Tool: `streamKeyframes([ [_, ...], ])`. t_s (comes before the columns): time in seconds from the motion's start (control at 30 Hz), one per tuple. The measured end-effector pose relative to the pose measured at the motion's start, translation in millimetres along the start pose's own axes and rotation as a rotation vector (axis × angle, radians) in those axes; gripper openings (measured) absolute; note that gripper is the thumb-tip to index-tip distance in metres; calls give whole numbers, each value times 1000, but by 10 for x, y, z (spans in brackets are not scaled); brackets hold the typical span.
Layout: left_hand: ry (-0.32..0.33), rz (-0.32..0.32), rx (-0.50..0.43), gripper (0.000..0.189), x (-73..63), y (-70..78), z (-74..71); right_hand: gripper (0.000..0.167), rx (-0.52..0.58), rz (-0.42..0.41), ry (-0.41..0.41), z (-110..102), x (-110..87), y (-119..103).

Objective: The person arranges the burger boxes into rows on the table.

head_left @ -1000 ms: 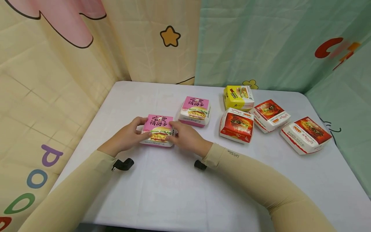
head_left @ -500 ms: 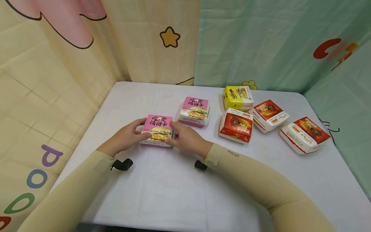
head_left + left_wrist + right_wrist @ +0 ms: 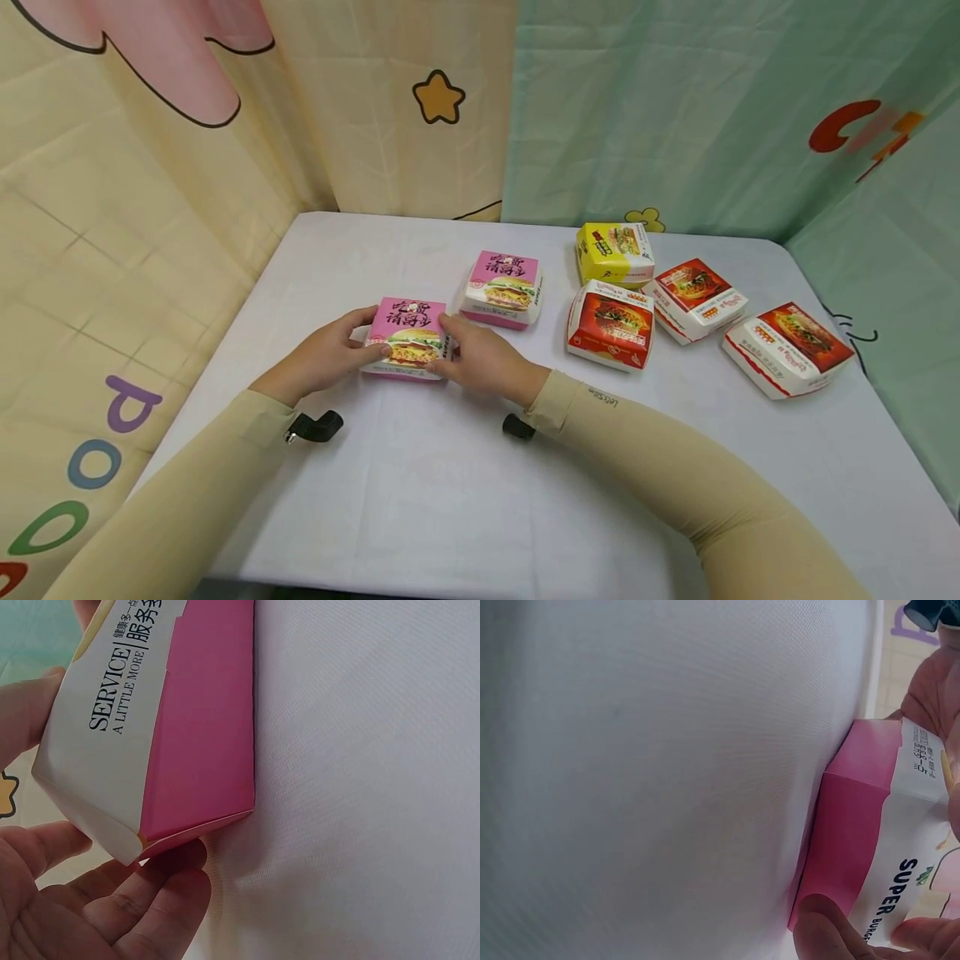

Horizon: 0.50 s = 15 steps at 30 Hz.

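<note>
A pink and white burger box (image 3: 408, 337) with a burger picture on its lid sits on the white table, left of the middle. From its left side my left hand (image 3: 333, 350) holds it, thumb at the near edge of the lid; in the left wrist view several fingertips (image 3: 180, 900) lie against the lower corner. My right hand (image 3: 483, 354) grips the opposite side, and the right wrist view has a fingertip (image 3: 821, 922) on the pink lower wall. Just behind the right hand stands a second pink burger box (image 3: 502, 289), apart from the first.
Farther right stand a yellow burger box (image 3: 615, 254) and three red and white ones: a near box (image 3: 611, 325), a tilted-looking middle box (image 3: 696, 300) and a right box (image 3: 790, 348). Printed curtains (image 3: 420, 158) enclose the back and sides of the table (image 3: 442, 500).
</note>
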<state>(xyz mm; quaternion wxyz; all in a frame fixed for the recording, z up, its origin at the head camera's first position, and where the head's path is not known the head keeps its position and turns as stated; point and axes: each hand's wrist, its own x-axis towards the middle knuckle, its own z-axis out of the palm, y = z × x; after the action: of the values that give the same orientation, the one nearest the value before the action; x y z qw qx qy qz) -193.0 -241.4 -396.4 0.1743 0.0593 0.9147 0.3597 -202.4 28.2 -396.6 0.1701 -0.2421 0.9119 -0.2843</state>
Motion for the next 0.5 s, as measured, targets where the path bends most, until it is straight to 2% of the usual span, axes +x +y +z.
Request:
streamKeyframes([
  [0.5,-6,-4,12,92,-2,17,-5,91,0,10,-3,7,8,1],
])
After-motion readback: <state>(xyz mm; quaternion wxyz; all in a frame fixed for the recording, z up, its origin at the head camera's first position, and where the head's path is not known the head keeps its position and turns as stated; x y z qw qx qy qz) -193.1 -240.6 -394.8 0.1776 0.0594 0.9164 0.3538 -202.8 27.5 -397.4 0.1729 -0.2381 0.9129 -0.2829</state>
